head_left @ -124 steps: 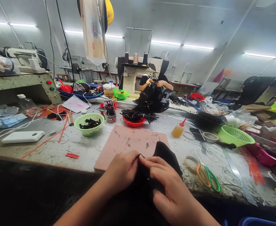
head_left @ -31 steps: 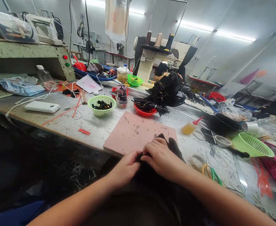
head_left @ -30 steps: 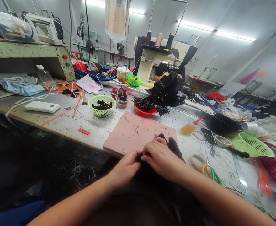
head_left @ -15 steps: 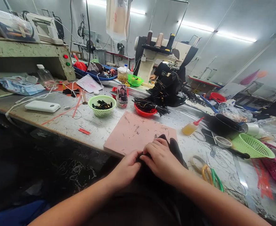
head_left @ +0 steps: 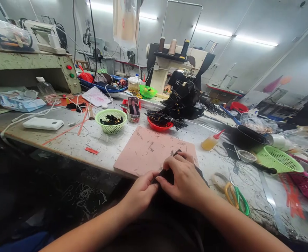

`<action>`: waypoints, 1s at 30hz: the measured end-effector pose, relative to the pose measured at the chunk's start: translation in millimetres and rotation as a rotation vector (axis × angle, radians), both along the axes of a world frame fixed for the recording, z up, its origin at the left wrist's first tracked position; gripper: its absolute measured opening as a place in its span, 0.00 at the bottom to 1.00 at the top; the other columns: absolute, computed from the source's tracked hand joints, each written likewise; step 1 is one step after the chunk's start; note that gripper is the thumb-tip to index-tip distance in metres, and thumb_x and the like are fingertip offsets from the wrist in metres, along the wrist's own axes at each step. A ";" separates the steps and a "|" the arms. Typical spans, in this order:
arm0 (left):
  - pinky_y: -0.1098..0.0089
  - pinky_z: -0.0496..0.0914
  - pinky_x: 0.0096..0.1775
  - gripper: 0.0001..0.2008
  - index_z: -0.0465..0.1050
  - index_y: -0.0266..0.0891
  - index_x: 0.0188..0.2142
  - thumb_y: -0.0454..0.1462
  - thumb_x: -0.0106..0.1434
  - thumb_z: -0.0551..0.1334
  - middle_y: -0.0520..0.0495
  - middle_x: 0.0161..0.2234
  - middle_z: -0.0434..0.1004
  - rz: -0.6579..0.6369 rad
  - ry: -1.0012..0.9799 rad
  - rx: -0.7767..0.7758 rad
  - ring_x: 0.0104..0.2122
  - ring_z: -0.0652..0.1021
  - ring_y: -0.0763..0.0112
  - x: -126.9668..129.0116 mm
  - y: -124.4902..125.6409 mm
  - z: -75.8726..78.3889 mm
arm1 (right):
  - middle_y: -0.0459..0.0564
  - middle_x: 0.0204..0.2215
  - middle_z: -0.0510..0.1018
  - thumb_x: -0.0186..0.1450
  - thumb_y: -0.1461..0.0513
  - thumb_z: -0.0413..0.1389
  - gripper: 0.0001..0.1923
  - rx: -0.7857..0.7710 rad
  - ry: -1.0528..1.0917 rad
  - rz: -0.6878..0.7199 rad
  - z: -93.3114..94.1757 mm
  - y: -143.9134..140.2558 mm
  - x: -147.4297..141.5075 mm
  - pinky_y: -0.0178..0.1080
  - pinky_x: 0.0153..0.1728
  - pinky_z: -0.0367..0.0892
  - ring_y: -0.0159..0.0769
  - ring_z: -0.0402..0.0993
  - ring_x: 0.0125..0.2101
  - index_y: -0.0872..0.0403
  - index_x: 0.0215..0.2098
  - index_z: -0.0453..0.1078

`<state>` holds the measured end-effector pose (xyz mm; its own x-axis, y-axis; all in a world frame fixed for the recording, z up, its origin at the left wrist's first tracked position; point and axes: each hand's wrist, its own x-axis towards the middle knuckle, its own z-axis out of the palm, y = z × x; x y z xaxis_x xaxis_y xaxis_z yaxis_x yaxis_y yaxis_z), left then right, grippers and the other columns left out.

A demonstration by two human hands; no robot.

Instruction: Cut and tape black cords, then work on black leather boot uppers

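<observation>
Our left hand pinching black material | our right hand arched, gripping it too | both close together, near pink board

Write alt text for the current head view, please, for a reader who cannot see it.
The left hand and right hand hold black material by the near edge of a pink board on a cluttered workbench. Scissors lie at right, a green basket of black pieces at left.

Matt, soft-looking: black cloth piece. Smooth but scuffed: flat pink board. Glossy, smooth: white plastic power bank. Perforated plastic: round pale-green basket. Shiny metal: long grey strip. Worn, stained: pale grey tabletop.
</observation>
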<state>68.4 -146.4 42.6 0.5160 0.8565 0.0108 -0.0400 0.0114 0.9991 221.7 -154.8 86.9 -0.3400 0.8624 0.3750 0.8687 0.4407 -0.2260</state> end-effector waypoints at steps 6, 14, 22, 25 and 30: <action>0.67 0.63 0.49 0.15 0.71 0.38 0.45 0.36 0.61 0.54 0.47 0.43 0.76 -0.019 -0.006 0.057 0.44 0.73 0.62 1.3 -2.4 3.5 | 0.44 0.23 0.68 0.55 0.63 0.53 0.04 -0.044 0.009 0.070 7.8 1.4 8.1 0.45 0.43 0.54 0.33 0.64 0.25 0.54 0.27 0.60; 0.67 0.67 0.45 0.14 0.74 0.39 0.44 0.38 0.61 0.56 0.48 0.40 0.78 -0.003 -0.146 -0.139 0.41 0.74 0.61 3.1 -6.1 1.8 | 0.47 0.29 0.68 0.55 0.68 0.52 0.04 -0.111 0.032 0.173 20.1 2.3 20.1 0.44 0.46 0.54 0.34 0.66 0.32 0.54 0.25 0.61; 0.68 0.66 0.45 0.12 0.75 0.40 0.40 0.38 0.58 0.58 0.48 0.37 0.79 0.028 -0.155 -0.183 0.42 0.74 0.61 4.3 -7.2 0.2 | 0.47 0.30 0.68 0.56 0.68 0.52 0.04 -0.138 0.038 0.184 23.4 1.9 21.8 0.45 0.49 0.52 0.33 0.67 0.33 0.54 0.25 0.62; 0.69 0.67 0.40 0.11 0.74 0.38 0.37 0.39 0.57 0.57 0.48 0.34 0.78 -0.015 -0.109 -0.176 0.37 0.74 0.63 2.7 -4.7 7.1 | 0.46 0.30 0.69 0.56 0.68 0.52 0.04 -0.132 0.030 0.167 21.8 0.6 21.7 0.45 0.49 0.52 0.32 0.67 0.32 0.55 0.25 0.62; 0.73 0.64 0.32 0.06 0.71 0.37 0.28 0.37 0.51 0.64 0.52 0.26 0.73 -0.124 0.123 -0.043 0.29 0.71 0.69 1.7 5.6 21.0 | 0.47 0.31 0.71 0.59 0.67 0.52 0.03 -0.143 -0.017 0.177 22.1 -5.7 19.6 0.46 0.51 0.49 0.33 0.67 0.33 0.55 0.27 0.65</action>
